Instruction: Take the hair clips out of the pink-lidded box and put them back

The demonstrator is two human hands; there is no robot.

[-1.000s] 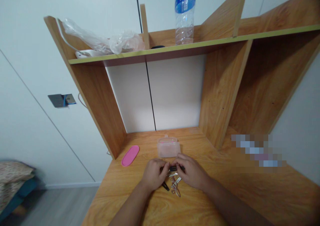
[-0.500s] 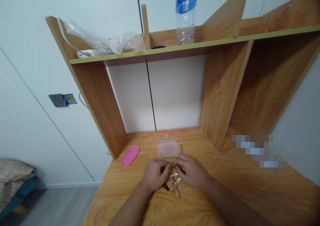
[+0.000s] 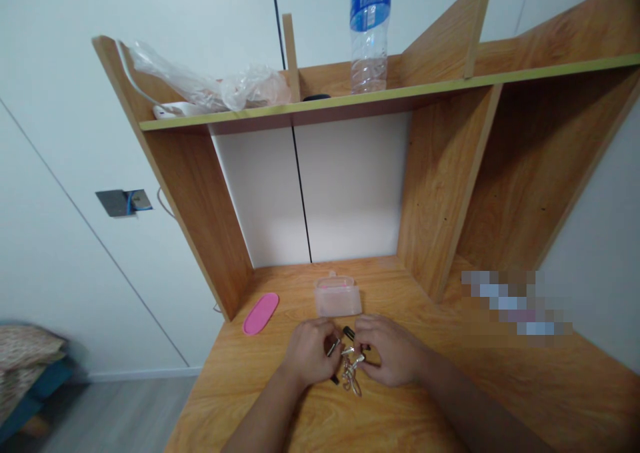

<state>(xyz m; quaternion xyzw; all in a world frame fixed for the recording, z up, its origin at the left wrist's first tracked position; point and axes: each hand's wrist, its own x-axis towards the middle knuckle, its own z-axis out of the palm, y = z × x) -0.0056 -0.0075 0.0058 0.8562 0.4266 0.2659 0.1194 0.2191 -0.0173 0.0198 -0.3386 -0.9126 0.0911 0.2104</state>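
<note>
In the head view I have the left hand (image 3: 310,351) pinched on a slim clip (image 3: 333,347) and, apart from it, the right hand (image 3: 393,349) bent low over the counter (image 3: 370,429); whether that one grips anything, I can't tell. Shiny metal pieces (image 3: 351,378) lie between them. I'm minding the black clip (image 3: 349,333): it lies on the pile's back-edge side, long axis slanting from the back left towards the right hand, the nearer one.
</note>
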